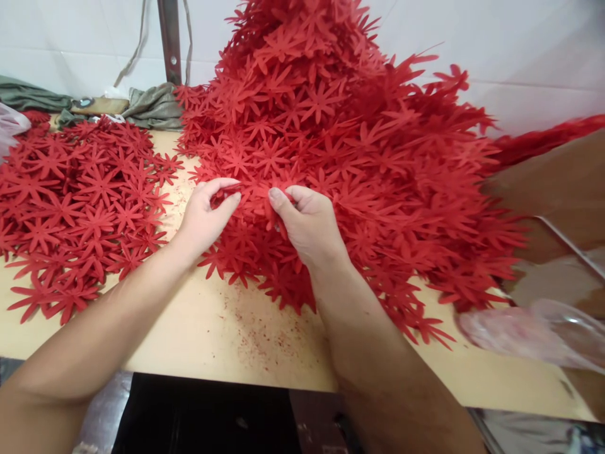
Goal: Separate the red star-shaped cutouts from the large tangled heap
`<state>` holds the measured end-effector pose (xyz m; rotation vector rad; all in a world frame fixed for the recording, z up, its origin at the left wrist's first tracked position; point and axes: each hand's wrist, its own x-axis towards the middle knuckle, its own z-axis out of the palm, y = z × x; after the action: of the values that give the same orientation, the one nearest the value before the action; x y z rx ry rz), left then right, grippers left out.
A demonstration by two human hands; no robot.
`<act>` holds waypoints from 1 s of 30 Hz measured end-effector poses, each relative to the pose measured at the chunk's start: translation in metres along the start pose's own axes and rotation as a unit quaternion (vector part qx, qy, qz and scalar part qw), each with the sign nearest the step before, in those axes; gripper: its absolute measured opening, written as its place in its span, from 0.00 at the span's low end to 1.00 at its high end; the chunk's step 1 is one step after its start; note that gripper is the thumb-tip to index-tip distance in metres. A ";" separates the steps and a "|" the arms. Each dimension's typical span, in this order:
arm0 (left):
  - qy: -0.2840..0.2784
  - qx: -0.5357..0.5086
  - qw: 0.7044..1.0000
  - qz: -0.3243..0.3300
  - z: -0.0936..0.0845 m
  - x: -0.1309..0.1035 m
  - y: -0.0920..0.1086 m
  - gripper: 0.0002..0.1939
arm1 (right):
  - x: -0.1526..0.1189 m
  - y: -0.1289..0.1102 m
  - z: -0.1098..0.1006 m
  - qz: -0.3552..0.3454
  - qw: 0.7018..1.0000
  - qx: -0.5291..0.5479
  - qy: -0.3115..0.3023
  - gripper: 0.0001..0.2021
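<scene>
Over the large heap of red flower-shaped cutouts (326, 101), my two hands are close together, a short gap between their fingertips. My right hand (309, 221) is closed in a pinch on a red flower cutout (259, 197), its thumb on top. My left hand (205, 211) is curled with thumb and forefinger around red petal material at the left side of that cutout. Where the petals end under the left fingers is hard to tell against the red heap. Each cutout is flat with several narrow petals.
A lower pile of red flower cutouts (89, 195) lies to the left on the pale tabletop (189, 328), with red scraps (269, 334) near the front edge. Grey-green cloth (154, 104) is at the back. A cardboard box (558, 195) and clear plastic bag (524, 331) stand right.
</scene>
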<state>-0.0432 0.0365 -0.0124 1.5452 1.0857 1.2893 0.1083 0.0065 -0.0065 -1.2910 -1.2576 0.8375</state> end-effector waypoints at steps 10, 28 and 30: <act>-0.065 -0.115 0.991 -0.035 0.004 -0.004 0.004 0.11 | -0.003 0.000 0.006 -0.055 0.992 0.038 -0.107 0.27; 0.001 -0.061 0.998 0.011 -0.006 -0.001 0.006 0.07 | 0.004 0.008 0.000 -0.019 0.999 0.020 -0.017 0.24; -0.036 -0.066 0.997 0.011 -0.003 -0.004 0.010 0.06 | 0.002 0.007 0.002 -0.029 0.999 -0.004 -0.020 0.27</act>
<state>-0.0459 0.0295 -0.0032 1.4967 0.9207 1.2839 0.1081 0.0101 -0.0129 -1.2441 -1.3255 0.8217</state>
